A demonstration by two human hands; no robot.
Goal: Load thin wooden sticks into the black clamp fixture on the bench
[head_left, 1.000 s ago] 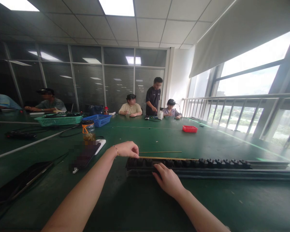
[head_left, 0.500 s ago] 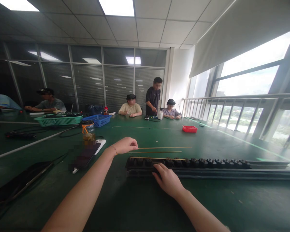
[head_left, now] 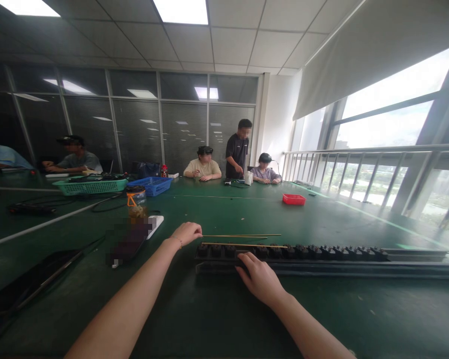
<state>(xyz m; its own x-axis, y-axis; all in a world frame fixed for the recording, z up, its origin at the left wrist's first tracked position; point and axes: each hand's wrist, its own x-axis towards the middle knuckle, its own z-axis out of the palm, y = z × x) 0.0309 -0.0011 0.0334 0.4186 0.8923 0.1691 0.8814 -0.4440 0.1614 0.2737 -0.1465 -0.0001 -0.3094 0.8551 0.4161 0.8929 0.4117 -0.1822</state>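
My left hand (head_left: 187, 233) is closed in a pinch on the near end of a thin brass-coloured rod, which points right just above the table. A second thin rod (head_left: 273, 235) lies almost alongside it, and the two nearly overlap. Along the top of a long black rail (head_left: 329, 269) runs a row of small black blocks (head_left: 314, 253). Another thin rod (head_left: 247, 245) rests across the blocks at the left end. My right hand (head_left: 261, 280) grips the rail there, fingers bent over its top and thumb at the near side; the fingertips hide some blocks.
A phone (head_left: 130, 244), a white device (head_left: 156, 227) and a jar with an orange strap (head_left: 136, 203) stand left. Beyond are a green basket (head_left: 92, 186), a blue basket (head_left: 153, 187) and a red tray (head_left: 294, 199). Several people are around the far table.
My left hand has moved left and slightly down, drawing its rod along toward the rod on the table. My right hand and the rail have stayed put.
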